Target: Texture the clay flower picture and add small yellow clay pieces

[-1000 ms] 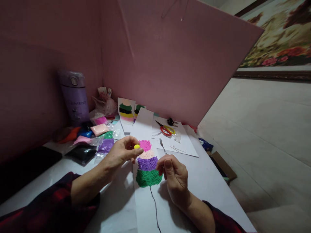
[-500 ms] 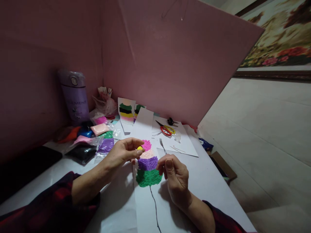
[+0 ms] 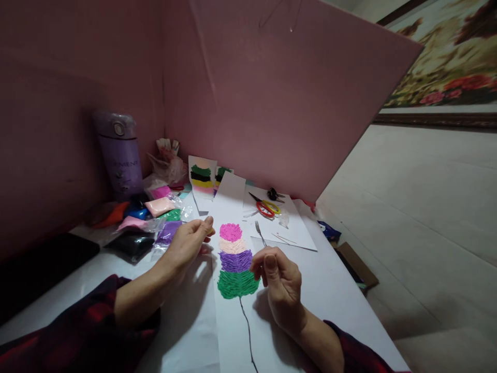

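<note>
My left hand (image 3: pixel 191 239) is closed in a pinch left of the clay picture, its thumb turned toward me. A sliver of yellow clay (image 3: pixel 212 231) shows behind the thumb; the fingers hide most of it. My right hand (image 3: pixel 280 285) is curled shut at the picture's right side, over the paper; anything inside it is hidden. On a white paper strip (image 3: pixel 231 336) lie textured clay bands: magenta (image 3: pixel 230 232), pale peach (image 3: pixel 232 246), purple (image 3: pixel 235 261) and green (image 3: pixel 237 285). A thin dark line (image 3: pixel 247 326) runs down from the green band.
A fork (image 3: pixel 260 232) lies beyond my right hand, near scissors (image 3: pixel 266 208), keys (image 3: pixel 274 195) and thin sticks (image 3: pixel 285 239). At left are several bagged clays (image 3: pixel 160 207), a black packet (image 3: pixel 130 246) and a purple bottle (image 3: pixel 120 160). Pink panels (image 3: pixel 252 103) enclose the back.
My left hand has drawn back left from the magenta band and turned, so the yellow ball is now mostly hidden. My right hand has stayed in place.
</note>
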{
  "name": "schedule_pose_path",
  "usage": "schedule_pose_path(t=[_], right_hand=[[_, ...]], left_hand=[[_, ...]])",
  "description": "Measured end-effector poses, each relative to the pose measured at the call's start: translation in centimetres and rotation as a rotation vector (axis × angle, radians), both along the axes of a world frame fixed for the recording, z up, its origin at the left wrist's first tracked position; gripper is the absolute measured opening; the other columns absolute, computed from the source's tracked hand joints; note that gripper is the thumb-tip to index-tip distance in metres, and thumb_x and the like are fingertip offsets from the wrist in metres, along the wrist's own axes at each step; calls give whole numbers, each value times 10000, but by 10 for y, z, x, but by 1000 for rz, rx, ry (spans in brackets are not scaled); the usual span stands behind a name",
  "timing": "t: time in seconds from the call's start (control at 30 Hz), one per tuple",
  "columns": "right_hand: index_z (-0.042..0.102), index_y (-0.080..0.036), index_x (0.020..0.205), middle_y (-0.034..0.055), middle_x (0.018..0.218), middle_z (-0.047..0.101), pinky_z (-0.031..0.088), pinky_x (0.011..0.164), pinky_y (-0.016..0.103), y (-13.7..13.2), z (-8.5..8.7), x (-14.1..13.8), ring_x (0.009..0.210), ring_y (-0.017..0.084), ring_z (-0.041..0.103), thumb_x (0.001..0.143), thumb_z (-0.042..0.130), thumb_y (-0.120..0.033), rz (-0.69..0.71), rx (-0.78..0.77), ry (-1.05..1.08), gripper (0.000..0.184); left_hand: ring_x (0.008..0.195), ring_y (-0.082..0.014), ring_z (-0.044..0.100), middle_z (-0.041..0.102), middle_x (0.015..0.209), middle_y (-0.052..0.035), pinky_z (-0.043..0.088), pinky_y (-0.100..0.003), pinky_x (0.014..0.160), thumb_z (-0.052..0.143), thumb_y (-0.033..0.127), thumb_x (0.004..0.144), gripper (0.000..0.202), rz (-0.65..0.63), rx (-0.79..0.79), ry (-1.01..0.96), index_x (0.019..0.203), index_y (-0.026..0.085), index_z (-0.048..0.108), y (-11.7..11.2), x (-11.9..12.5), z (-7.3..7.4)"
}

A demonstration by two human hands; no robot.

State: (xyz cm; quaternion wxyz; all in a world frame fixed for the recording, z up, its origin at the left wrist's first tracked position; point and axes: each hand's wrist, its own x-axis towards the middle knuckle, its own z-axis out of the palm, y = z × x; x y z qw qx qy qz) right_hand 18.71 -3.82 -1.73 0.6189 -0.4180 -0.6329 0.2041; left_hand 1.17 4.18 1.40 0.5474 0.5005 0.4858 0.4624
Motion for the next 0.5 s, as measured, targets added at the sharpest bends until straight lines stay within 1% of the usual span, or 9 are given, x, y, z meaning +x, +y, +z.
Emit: schedule_pose_path(t=[0.1, 0.23, 0.37, 0.5], right_hand=[[625, -186, 769, 16, 657, 589, 398, 448, 245, 0, 0, 0, 515, 113, 489, 997, 413, -372, 3, 4, -3, 362], [621, -188, 771, 12, 662, 584, 391, 458, 236, 1, -1, 1, 517, 107, 487, 1001, 411, -348, 23, 17, -9, 350], [623, -184, 784, 12, 668, 586, 397, 471, 230, 1, -2, 2, 530, 105, 495, 1002, 416, -340, 31, 19, -8, 338], [623, -186, 799, 11, 678, 589, 395, 485, 228, 2, -3, 2, 544, 103, 495, 1004, 415, -332, 47, 15, -6, 327]], left_hand=[[777, -210, 580, 611, 839, -81, 470, -354, 713, 686, 654, 639, 516, -12, -41, -38, 711, 146, 624, 1, 0, -2], [813, -204, 584, 600, 870, -81, 473, -358, 778, 720, 622, 627, 496, -30, -73, -125, 708, 144, 620, 0, 2, -3], [828, -209, 586, 577, 867, -69, 481, -379, 819, 729, 639, 609, 520, -63, -81, -179, 706, 143, 605, 0, 3, -3], [845, -219, 588, 573, 885, -71, 482, -396, 826, 724, 658, 603, 547, -89, -86, -182, 739, 142, 604, 0, 3, -3]])
